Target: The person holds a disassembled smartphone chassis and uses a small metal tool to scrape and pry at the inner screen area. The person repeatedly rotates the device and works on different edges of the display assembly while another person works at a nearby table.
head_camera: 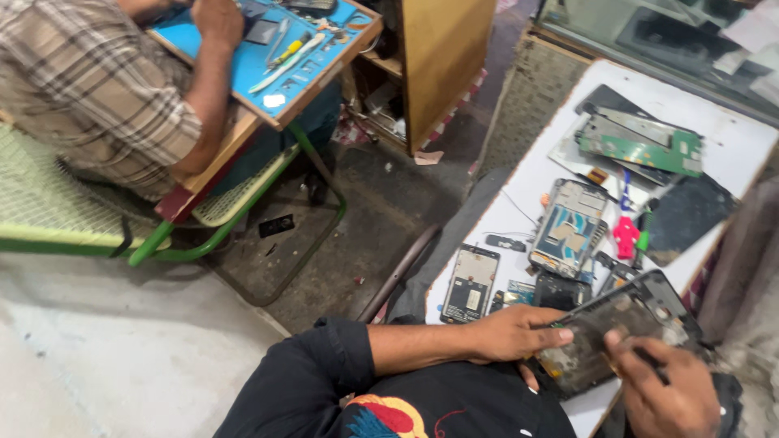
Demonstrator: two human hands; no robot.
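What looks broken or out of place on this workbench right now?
The phone held by the left hand and right hand is opened up, its insides bare. More stripped phone frames and a green circuit board lie scattered across the white table.

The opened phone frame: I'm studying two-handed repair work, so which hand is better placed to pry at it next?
Probably the right hand: it already holds a thin dark tool at the opened phone frame, while the left hand grips and steadies it.

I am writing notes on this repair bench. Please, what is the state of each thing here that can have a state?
Dark phone frame: opened, held by left hand and right hand.
Silver phone frame: opened, insides showing, lying on the white table.
Small phone: back off, lying flat.
Green circuit board: bare, out of its casing.
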